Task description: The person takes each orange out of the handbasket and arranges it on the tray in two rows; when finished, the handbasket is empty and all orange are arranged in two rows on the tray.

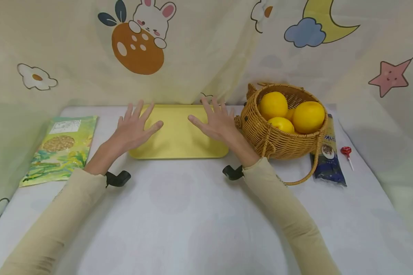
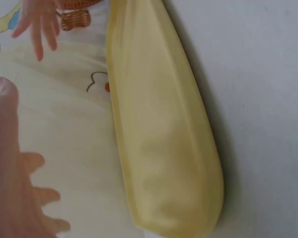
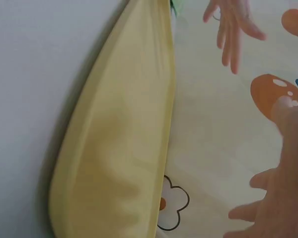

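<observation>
A yellow tray (image 1: 175, 131) lies at the back middle of the white table. Over its left end my left hand (image 1: 133, 130) hovers with fingers spread, holding nothing. My right hand (image 1: 217, 121) is spread the same way above the tray's right end, close to a wicker basket (image 1: 282, 147). Several yellow lemon-like fruits (image 1: 308, 117) sit in that basket. In the left wrist view the tray (image 2: 159, 124) shows beside the left hand (image 2: 12, 183). The right wrist view has the tray (image 3: 119, 124) beside the right hand (image 3: 283, 183), with shadows of fingers on it.
A green and yellow food packet (image 1: 60, 147) lies at the left. Partly behind the basket is a dark blue packet (image 1: 328, 160), with a red lollipop (image 1: 346, 151) to its right. A patterned cloth (image 1: 206, 57) hangs behind the table; the basket's handle (image 1: 306, 178) droops onto the tabletop.
</observation>
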### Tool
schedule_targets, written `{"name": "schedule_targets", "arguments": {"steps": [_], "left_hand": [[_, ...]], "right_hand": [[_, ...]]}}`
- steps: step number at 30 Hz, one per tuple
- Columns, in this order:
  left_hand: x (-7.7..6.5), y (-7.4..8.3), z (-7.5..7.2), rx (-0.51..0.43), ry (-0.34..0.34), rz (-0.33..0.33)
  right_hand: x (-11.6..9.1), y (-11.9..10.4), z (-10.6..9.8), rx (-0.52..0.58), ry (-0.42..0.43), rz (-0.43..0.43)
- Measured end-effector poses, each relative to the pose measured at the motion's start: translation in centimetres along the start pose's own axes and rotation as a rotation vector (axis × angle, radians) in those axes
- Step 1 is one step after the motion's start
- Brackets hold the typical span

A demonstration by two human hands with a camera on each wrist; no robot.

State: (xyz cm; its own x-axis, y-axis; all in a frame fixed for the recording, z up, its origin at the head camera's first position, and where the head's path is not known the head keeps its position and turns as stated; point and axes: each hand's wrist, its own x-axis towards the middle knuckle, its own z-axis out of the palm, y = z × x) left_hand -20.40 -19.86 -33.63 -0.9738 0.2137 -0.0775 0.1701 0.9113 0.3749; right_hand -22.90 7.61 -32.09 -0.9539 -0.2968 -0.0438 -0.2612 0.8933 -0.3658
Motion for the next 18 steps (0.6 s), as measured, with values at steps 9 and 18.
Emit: {"name": "schedule_targets", "arguments": {"steps": [9, 18], "left_hand": [[-1.3, -0.5, -0.1, -0.257, 0.019, 0.117], [-2.9, -2.1, 0.0, -0.503, 0.118, 0.123]], "right_hand": [[-2.8, 0.3, -1.3, 0.26, -0.016, -0.187], [-6.4, 0.3, -5.1, 0.422, -0.018, -0.27]]}}
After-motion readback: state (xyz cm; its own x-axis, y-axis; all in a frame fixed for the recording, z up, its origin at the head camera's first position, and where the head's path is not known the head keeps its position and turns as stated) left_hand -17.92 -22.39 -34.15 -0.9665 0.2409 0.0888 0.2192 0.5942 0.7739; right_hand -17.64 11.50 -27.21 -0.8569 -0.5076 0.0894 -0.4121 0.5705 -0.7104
